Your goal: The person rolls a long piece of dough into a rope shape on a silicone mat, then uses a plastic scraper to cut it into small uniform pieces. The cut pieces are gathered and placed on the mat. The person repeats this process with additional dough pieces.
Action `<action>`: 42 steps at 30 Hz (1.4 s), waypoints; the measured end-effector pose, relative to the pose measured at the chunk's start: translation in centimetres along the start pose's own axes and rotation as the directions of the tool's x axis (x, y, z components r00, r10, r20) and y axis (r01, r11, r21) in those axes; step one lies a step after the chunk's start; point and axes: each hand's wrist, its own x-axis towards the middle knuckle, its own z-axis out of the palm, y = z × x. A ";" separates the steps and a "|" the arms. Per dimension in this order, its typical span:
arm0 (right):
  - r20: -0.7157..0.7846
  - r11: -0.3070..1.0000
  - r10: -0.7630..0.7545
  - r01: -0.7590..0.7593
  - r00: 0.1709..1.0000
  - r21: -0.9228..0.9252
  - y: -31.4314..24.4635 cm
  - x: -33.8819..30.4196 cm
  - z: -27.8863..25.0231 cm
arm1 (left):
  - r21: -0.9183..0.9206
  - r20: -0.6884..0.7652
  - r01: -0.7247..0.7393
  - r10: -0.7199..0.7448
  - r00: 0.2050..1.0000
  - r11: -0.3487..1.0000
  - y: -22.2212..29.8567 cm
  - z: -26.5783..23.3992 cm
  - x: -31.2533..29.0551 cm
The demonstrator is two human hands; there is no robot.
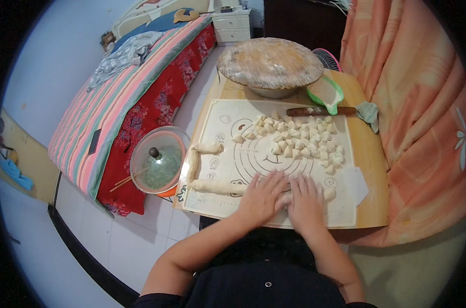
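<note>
My left hand (264, 199) and my right hand (306, 201) lie side by side on a long rope of dough (212, 187) near the front of the table. Both palms face down, with fingers stretched forward over the dough. One end shows just right of my right hand; leftward the rope bends up along the mat's left side and turns in again at the top. Beneath it is a cream printed baking mat (341, 218). Many small cut dough pieces (306, 137) are scattered beyond my hands. A white flat scraper (355, 186) lies right of them.
Behind the pieces lie a brown rolling pin (341, 111), a cloth (367, 114) and a green-rimmed scoop (331, 96). A large round woven-looking cover (271, 61) tops a basin. Left of the table stand a glass-lidded pot (160, 161) and a bed (107, 105); orange curtains (407, 102) hang right.
</note>
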 end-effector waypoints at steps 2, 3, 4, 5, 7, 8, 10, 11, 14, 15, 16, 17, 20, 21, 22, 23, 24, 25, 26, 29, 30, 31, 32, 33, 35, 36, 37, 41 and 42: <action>0.003 0.997 -0.042 0.042 0.999 -0.061 -0.5 -4.5 -1.0 | 0.028 0.024 -0.123 0.122 0.992 0.992 1.6 -0.5 -3.0; 0.022 0.994 -0.069 0.070 0.997 -0.087 -0.8 -5.8 -1.0 | 0.008 0.019 -0.149 0.149 0.989 0.989 2.2 -0.4 -4.5; 0.029 0.998 -0.063 0.064 0.998 -0.027 -0.7 -5.8 -1.0 | 0.023 0.035 -0.136 0.135 0.990 0.990 2.2 0.0 -4.3; 0.038 0.999 -0.050 0.050 0.998 -0.015 -0.4 -4.8 -0.9 | 0.023 0.018 -0.098 0.097 0.995 0.995 2.0 0.4 -3.3; 0.040 1.000 -0.022 0.022 0.999 0.004 0.3 -1.0 -0.8 | 0.029 -0.027 -0.029 0.030 0.999 0.999 1.1 0.6 0.7; 0.008 1.000 0.019 -0.019 1.000 -0.023 0.7 0.3 -0.2 | 0.078 -0.053 0.008 -0.003 0.999 0.997 0.4 1.1 2.2; 0.018 0.992 0.107 -0.108 0.994 0.057 2.0 1.9 -1.0 | 0.122 -0.094 0.063 -0.052 0.994 0.991 -0.3 0.7 4.2; 0.026 0.984 0.150 -0.152 0.988 0.097 2.8 2.1 -1.3 | 0.143 -0.116 0.093 -0.076 0.990 0.985 -0.5 0.5 4.8; -0.013 0.971 0.235 -0.234 0.972 0.052 5.6 0.6 -1.6 | 0.095 -0.157 0.082 -0.066 0.985 0.992 -0.8 0.6 5.1; -0.031 0.969 0.247 -0.246 0.969 0.020 6.1 0.0 -1.4 | 0.067 -0.164 0.085 -0.073 0.984 0.994 -0.5 0.6 5.2; 0.004 0.984 0.176 -0.176 0.984 -0.019 6.1 -0.7 -1.0 | 0.045 -0.127 0.035 -0.029 0.992 0.998 -0.3 0.7 4.6; -0.003 0.992 0.129 -0.130 0.992 -0.011 5.8 -1.8 -0.8 | 0.021 -0.091 -0.015 0.016 0.996 1.000 0.0 0.7 3.3; -0.101 0.999 -0.023 0.026 0.995 0.024 4.8 -5.4 -1.3 | -0.097 -0.022 -0.186 0.185 0.983 0.978 -0.5 0.1 -0.3; -0.087 0.998 -0.041 0.044 0.995 0.035 5.0 -6.0 -1.6 | -0.146 -0.014 -0.240 0.240 0.971 0.960 -0.8 -0.2 -1.1; -0.074 0.997 -0.057 0.061 0.996 0.046 5.3 -6.6 -1.8 | -0.181 -0.010 -0.242 0.245 0.970 0.953 -1.0 -0.4 -1.6; -0.061 0.995 -0.073 0.077 0.995 0.058 5.6 -6.9 -1.9 | -0.215 -0.006 -0.245 0.250 0.968 0.945 -1.2 -0.6 -1.9; -0.025 0.993 -0.059 0.061 0.998 0.097 5.8 -6.7 -1.9 | -0.249 0.009 -0.247 0.257 0.966 0.937 -1.3 -0.8 -2.3; 0.009 0.991 -0.046 0.045 0.999 0.125 6.3 -5.8 -2.2 | -0.212 -0.015 -0.239 0.241 0.970 0.948 -1.1 -0.9 -1.9; 0.042 0.988 -0.035 0.028 0.999 0.152 6.7 -5.0 -2.5 | -0.175 -0.039 -0.229 0.226 0.973 0.958 -1.0 -1.0 -0.9; -0.026 0.987 0.032 -0.027 0.999 0.159 5.6 -2.5 -3.1 | -0.105 -0.063 -0.146 0.140 0.988 0.984 0.5 -1.1 2.1; -0.015 0.991 0.038 -0.036 0.999 0.128 4.9 -2.4 -2.6 | -0.083 -0.057 -0.116 0.111 0.992 0.990 1.0 -0.1 2.9; -0.004 0.994 0.044 -0.044 0.999 0.098 4.1 -2.4 -2.0 | -0.061 -0.052 -0.084 0.081 0.995 0.995 1.4 0.5 3.2; 0.007 0.996 0.049 -0.049 0.999 0.068 3.6 -2.6 -1.6 | -0.076 -0.029 -0.119 0.117 0.993 0.990 1.8 0.8 2.5; 0.032 0.997 0.029 -0.032 0.999 0.077 3.4 -3.3 -1.7 | -0.089 -0.009 -0.147 0.147 0.989 0.985 2.6 1.1 1.2; 0.080 0.994 -0.019 0.011 0.997 0.104 2.7 -6.0 -2.2 | -0.094 0.057 -0.210 0.216 0.975 0.973 3.5 0.5 -1.5; 0.158 0.994 -0.034 0.017 0.987 0.107 2.9 -7.4 -2.4 | -0.090 0.103 -0.259 0.268 0.958 0.962 3.4 -0.5 -3.0; 0.183 0.993 -0.021 0.000 0.983 0.116 2.9 -8.0 -2.5 | -0.089 0.150 -0.311 0.321 0.935 0.946 3.4 -1.2 -3.7; 0.187 0.986 0.052 -0.080 0.981 0.146 2.7 -5.6 -3.4 | -0.081 0.050 -0.238 0.242 0.969 0.968 3.0 -0.5 0.1; 0.141 0.986 0.089 -0.107 0.986 0.129 3.0 -3.3 -2.5 | -0.032 0.024 -0.176 0.176 0.984 0.984 2.5 0.4 1.6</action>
